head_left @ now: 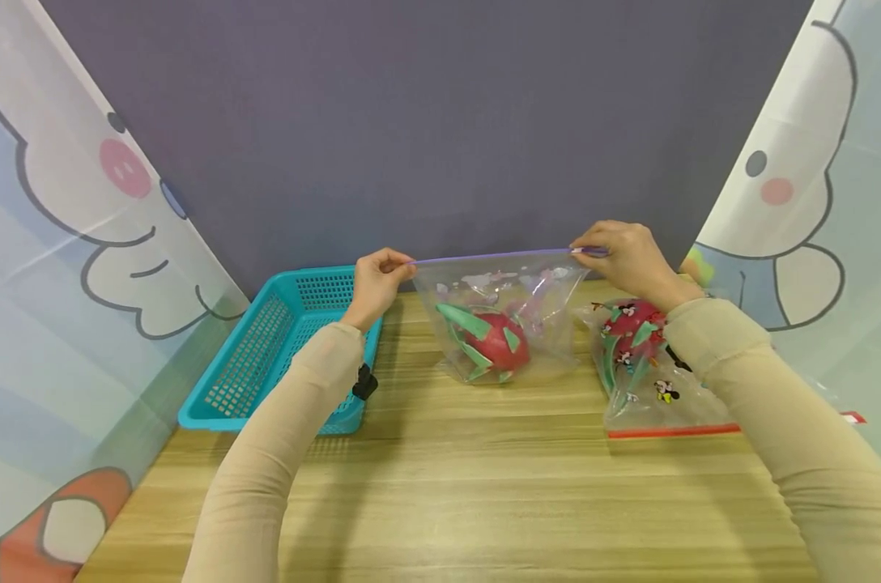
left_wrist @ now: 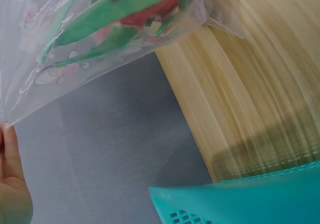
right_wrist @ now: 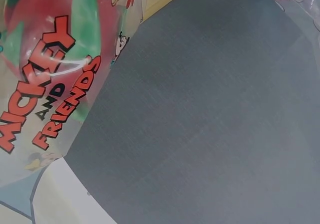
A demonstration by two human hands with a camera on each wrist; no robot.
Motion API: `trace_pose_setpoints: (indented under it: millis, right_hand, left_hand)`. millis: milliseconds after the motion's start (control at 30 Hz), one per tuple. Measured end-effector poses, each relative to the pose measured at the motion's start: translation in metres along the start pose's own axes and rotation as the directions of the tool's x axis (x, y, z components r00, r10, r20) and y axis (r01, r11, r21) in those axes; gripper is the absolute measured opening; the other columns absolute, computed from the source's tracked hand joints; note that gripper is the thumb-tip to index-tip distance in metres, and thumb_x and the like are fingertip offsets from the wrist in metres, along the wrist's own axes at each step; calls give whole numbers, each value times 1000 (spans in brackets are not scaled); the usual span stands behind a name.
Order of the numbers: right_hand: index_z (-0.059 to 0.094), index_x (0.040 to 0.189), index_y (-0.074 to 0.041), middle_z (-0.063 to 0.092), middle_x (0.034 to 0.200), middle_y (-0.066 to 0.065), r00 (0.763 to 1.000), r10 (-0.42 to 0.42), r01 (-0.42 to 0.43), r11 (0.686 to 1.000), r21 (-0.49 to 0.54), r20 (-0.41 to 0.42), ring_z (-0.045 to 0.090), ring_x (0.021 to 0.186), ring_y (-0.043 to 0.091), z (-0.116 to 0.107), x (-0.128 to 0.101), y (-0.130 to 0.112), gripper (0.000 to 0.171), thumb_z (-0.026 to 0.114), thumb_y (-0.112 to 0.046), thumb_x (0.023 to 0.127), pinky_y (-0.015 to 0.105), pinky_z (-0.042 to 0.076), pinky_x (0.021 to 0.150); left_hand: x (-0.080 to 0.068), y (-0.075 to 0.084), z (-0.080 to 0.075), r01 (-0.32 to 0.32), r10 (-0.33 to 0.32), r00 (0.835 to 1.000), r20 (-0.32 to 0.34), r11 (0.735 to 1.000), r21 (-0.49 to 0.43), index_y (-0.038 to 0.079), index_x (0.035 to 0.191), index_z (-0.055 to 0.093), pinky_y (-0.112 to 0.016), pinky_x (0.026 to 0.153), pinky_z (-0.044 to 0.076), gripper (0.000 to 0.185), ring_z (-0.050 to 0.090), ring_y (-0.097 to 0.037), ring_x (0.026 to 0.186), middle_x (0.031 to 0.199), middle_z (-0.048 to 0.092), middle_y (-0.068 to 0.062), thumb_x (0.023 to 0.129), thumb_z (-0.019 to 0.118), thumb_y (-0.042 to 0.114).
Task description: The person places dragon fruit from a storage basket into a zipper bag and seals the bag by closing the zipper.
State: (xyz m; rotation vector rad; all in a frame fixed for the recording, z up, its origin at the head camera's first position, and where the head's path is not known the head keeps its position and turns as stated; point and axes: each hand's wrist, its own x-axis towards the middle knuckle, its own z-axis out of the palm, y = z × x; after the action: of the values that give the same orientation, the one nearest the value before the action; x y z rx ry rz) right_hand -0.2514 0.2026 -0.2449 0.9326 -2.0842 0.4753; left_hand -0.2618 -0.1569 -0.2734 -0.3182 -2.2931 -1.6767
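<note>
A clear zip bag (head_left: pixel 550 336) with a purple strip along its top stands spread between my hands over the wooden table. Inside lies a red dragon fruit (head_left: pixel 509 344) with long green scales, seen through the printed plastic. My left hand (head_left: pixel 373 287) pinches the bag's upper left corner between thumb and fingers. At the other end of the purple strip, my right hand (head_left: pixel 626 253) pinches the upper right corner. In the left wrist view, the left fingertips (left_wrist: pixel 10 139) meet the bag's corner. The right wrist view does not show the right hand.
Left of the bag stands a turquoise plastic basket (head_left: pixel 225 423), close to the left forearm. A second printed zip bag (head_left: pixel 674 413) with a red strip lies on the table (head_left: pixel 499 478), partly under the right forearm, with another dragon fruit (head_left: pixel 633 328) inside. A dark panel (head_left: pixel 440 129) rises behind.
</note>
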Motion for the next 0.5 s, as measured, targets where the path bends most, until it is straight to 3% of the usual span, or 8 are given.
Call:
trace_pose_setpoints:
  millis: [200,500]
  right_hand:
    - [73,78,-2,68,74,7,1000,14,-14,1000,-3,-5,62,60,20,-4,2,0,10,76,2,70,15,38,55]
    - [73,79,-2,68,74,7,1000,17,-17,999,-32,20,61,58,20,-8,-3,0,9,76,0,70,22,39,51]
  left_hand:
    - [1,0,-1,-8,8,1000,5,1000,0,6,93,66,-28,80,53,10,66,-16,87,94,68,-9,86,63,12]
    - [-2,-3,0,13,-13,1000,5,1000,7,7,93,67,-30,80,53,10,66,-16,87,93,69,-8,86,64,13]
